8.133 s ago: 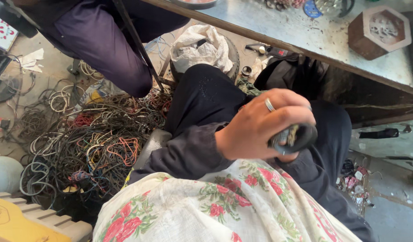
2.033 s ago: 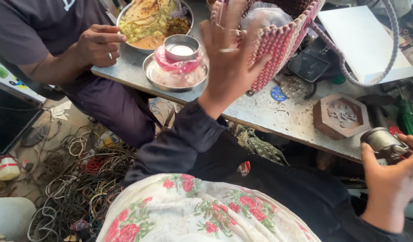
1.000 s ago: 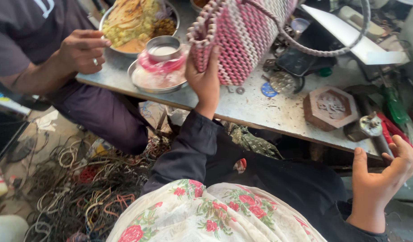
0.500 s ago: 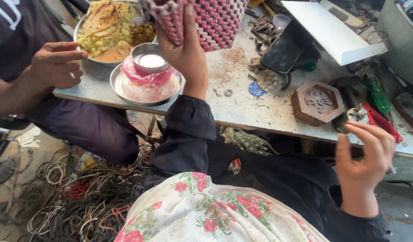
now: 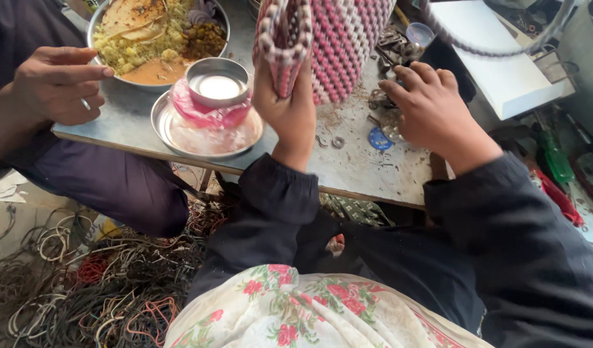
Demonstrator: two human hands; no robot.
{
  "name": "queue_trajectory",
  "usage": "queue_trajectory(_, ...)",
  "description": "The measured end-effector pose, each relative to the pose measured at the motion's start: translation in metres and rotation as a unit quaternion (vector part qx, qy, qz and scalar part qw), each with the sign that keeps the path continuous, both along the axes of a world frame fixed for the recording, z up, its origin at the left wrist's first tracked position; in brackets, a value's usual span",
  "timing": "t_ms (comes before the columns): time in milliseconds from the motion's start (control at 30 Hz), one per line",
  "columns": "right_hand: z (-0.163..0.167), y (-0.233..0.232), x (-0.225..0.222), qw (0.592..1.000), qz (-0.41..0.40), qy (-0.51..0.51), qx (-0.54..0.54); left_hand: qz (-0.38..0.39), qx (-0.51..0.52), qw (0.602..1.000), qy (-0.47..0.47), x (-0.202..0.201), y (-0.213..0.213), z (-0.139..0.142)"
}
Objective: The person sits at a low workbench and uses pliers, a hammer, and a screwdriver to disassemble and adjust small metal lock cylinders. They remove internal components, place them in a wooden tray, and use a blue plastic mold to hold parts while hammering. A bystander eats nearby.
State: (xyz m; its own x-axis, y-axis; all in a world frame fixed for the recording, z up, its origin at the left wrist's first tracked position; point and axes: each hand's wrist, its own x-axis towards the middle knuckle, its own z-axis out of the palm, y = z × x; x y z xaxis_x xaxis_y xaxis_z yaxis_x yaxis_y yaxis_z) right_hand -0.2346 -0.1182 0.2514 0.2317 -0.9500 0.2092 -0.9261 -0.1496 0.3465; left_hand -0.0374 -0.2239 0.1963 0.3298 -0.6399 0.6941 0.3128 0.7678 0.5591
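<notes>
Gripping the lower edge of the pink-and-white woven basket, the left hand has its fingers closed round the weave, holding it upright above the surface at 12 o'clock. Half a second ago the right hand hung open off the surface edge near a hexagonal wooden box; it has now come in to 1 o'clock, fingers curled down over small metal parts just right of the basket, though whether it pinches anything cannot be told. The view has drawn closer, and the box is out of sight.

At 10 o'clock a small steel bowl of white liquid sits on pink plastic in a steel plate; behind it lies a large dish of food. Another person's hand rests loosely at 9 o'clock. A blue disc lies on the dusty surface, a white slab at 2 o'clock. On the floor at 7 o'clock sprawls a tangle of wires
</notes>
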Motion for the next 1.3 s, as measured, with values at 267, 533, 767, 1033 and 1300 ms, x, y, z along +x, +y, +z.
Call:
queue_trajectory(267, -0.019, -0.021, -0.05, 0.992, -0.051, -0.101, 0.046, -0.077, 0.041, 0.994, 0.068, 0.003, 0.01, 0.001)
queue_trajectory(533, -0.006, -0.003, -0.117, 0.986, -0.069, -0.144, -0.054, -0.082, 0.026, 0.995, 0.058, 0.005, 0.01, -0.002)
queue_trajectory(767, -0.027, -0.01, -0.131, 0.988, -0.114, -0.098, -0.039, -0.078, 0.051, 0.995, 0.029, 0.01, 0.014, -0.001)
queue_trajectory(1033, -0.012, -0.014, -0.075, 0.925, 0.061, -0.376, 0.005, -0.07, 0.094, 0.992, 0.036, 0.013, 0.022, 0.004)
queue_trajectory(1300, -0.026, -0.021, -0.084, 0.994, -0.059, -0.094, 0.012, -0.054, 0.095, 0.993, 0.047, 0.013, 0.022, 0.005)
